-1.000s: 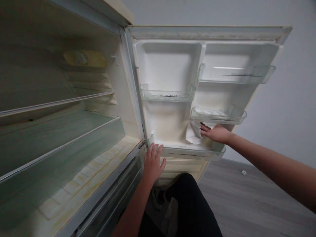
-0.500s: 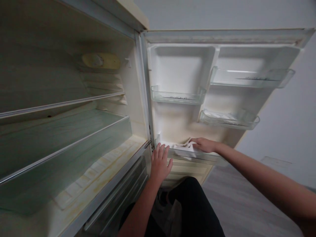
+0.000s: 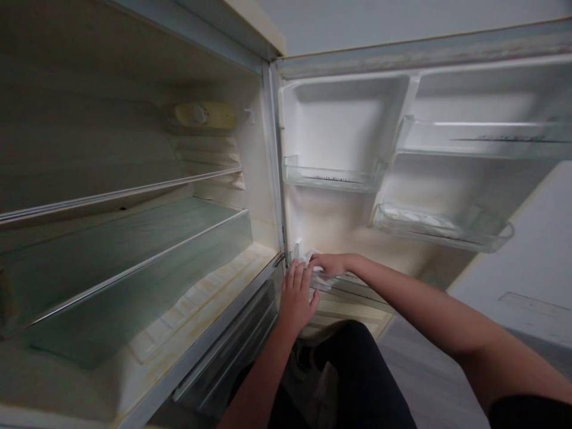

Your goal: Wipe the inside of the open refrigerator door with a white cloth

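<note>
White cloth was in the lowest door bin, beneath the right hand, whose fingers were clamped on it. Left hand, just beside, had fingers extended, thumb apart. Above both hands, short bin and wide bin bore dark lettering, too blurred to read.

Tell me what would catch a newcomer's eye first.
Likely the open door, filling the right side with its clear bins. Next, the right hand gripping a white cloth low on the door, near the left hand. Then yellow stains on the fridge floor, at left.
</note>
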A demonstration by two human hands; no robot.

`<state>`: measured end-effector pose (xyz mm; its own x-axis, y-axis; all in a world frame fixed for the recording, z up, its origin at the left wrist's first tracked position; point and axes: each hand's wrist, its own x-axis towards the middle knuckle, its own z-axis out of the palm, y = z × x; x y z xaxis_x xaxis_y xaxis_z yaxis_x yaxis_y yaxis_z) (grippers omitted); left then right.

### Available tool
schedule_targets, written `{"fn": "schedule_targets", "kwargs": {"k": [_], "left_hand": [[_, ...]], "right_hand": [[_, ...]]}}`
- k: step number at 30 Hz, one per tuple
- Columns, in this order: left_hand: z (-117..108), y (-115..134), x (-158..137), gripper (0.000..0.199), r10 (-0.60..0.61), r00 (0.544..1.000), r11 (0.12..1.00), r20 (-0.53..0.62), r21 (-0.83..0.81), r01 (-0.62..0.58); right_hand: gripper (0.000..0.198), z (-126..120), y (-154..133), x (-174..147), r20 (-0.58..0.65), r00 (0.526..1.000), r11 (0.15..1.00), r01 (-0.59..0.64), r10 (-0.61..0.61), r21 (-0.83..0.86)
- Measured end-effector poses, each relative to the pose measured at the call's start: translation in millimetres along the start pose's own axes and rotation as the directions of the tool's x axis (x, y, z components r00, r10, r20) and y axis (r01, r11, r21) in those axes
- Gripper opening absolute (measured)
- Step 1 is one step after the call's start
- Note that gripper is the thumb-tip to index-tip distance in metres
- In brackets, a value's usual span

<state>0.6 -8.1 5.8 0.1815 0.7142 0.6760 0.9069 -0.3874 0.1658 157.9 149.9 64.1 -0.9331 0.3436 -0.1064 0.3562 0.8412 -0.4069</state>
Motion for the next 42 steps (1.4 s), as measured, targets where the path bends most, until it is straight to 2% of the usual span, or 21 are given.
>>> {"fn": "schedule_targets", "kwargs": {"k": [4,6,8,11,13,15,16,17,19,22,24,25,26,27,29,31,33,36,37,39,42], "left_hand": [[0.3,-2.2,-0.1,0.058,0.008,1.000,1.000,-0.008,-0.007,-0.008],[0.4,-2.5,0.0,0.059,0.007,1.000,1.000,-0.006,-0.013,-0.007],[1.0,-1.7,-0.1,0.060,0.001,1.000,1.000,-0.009,-0.015,-0.001],[2.9,1.3,-1.0,0.061,-0.005,1.000,1.000,-0.017,-0.010,0.005],[4.2,3.9,-1.5,0.061,-0.004,1.000,1.000,-0.023,-0.008,0.004],[4.2,5.8,-1.5,0.061,-0.001,1.000,1.000,-0.024,-0.007,0.001],[3.6,6.1,-1.3,0.062,0.003,1.000,1.000,-0.021,-0.008,-0.003],[2.6,5.8,-1.2,0.066,0.009,1.000,1.000,-0.013,-0.013,-0.010],[0.1,3.8,-2.6,0.077,0.035,0.999,0.999,0.013,-0.033,-0.035],[0.3,-0.6,-15.1,0.089,0.058,0.996,0.995,0.063,-0.082,-0.052],[6.2,-2.1,-33.8,0.088,0.016,0.997,0.990,0.081,-0.138,-0.005],[10.7,-2.2,-46.1,0.087,-0.028,0.995,0.982,0.094,-0.181,0.045],[15.8,-2.3,-59.7,0.087,-0.080,0.991,0.968,0.112,-0.227,0.104],[20.9,-2.5,-74.2,0.086,-0.136,0.979,0.946,0.153,-0.274,0.174],[28.9,-4.8,-102.9,0.081,-0.217,0.950,0.889,0.224,-0.357,0.287],[31.8,-10.0,-127.7,0.073,-0.283,0.914,0.827,0.289,-0.409,0.386],[29.7,-16.2,-145.4,0.063,-0.347,0.847,0.752,0.402,-0.421,0.508],[22.2,-19.9,-156.8,0.045,-0.406,0.746,0.666,0.528,-0.389,0.637],[19.6,-18.7,-156.9,0.038,-0.408,0.737,0.657,0.539,-0.387,0.647],[15.1,-13.6,-153.4,0.025,-0.391,0.746,0.659,0.539,-0.403,0.636],[10.0,-3.7,-144.0,0.020,-0.350,0.772,0.668,0.530,-0.437,0.603]], "right_hand": [[0.062,-9.3,0.3,-73.0,0.043,0.998,0.995,-0.042,0.038,0.094],[0.059,-14.4,-5.9,-114.9,0.078,0.989,0.987,-0.134,0.128,0.084],[0.060,-17.0,-15.3,-155.1,0.115,0.960,0.965,-0.261,0.256,0.029],[0.054,-14.6,-31.7,-203.4,0.159,0.868,0.881,-0.454,0.471,-0.134],[0.039,-11.5,-40.9,-222.0,0.105,0.768,0.760,-0.589,0.632,-0.275],[0.029,-11.4,-46.5,-227.7,0.051,0.686,0.659,-0.672,0.726,-0.337],[0.026,-13.4,-48.1,-225.9,0.051,0.678,0.656,-0.684,0.733,-0.319],[0.025,-16.8,-49.3,-221.3,0.062,0.695,0.682,-0.680,0.717,-0.271],[0.027,-25.7,-52.8,-203.7,0.024,0.757,0.755,-0.647,0.653,-0.108],[0.036,-34.0,-69.1,-157.2,-0.203,0.845,0.869,-0.482,0.494,0.111],[0.045,-27.6,-88.4,-114.8,-0.377,0.878,0.955,-0.275,0.296,0.108],[0.044,-20.0,-99.0,-91.7,-0.426,0.882,0.979,-0.203,0.198,0.035],[0.042,-10.1,-109.3,-68.1,-0.438,0.888,0.980,-0.186,0.138,-0.067],[0.046,1.5,-118.6,-44.8,-0.440,0.887,0.958,-0.233,0.139,-0.166],[0.060,25.5,-132.3,-1.9,-0.417,0.876,0.871,-0.386,0.243,-0.303],[0.046,45.1,-139.0,31.9,-0.479,0.813,0.778,-0.522,0.330,-0.349],[0.041,57.0,-140.8,53.3,-0.550,0.762,0.722,-0.587,0.341,-0.366],[0.041,61.6,-141.4,63.6,-0.596,0.738,0.702,-0.605,0.316,-0.376],[0.044,60.9,-142.1,63.3,-0.600,0.736,0.703,-0.605,0.314,-0.374],[0.048,58.9,-144.1,60.4,-0.591,0.737,0.714,-0.603,0.327,-0.357],[0.037,58.3,-146.9,53.7,-0.552,0.749,0.733,-0.598,0.366,-0.324]]}}
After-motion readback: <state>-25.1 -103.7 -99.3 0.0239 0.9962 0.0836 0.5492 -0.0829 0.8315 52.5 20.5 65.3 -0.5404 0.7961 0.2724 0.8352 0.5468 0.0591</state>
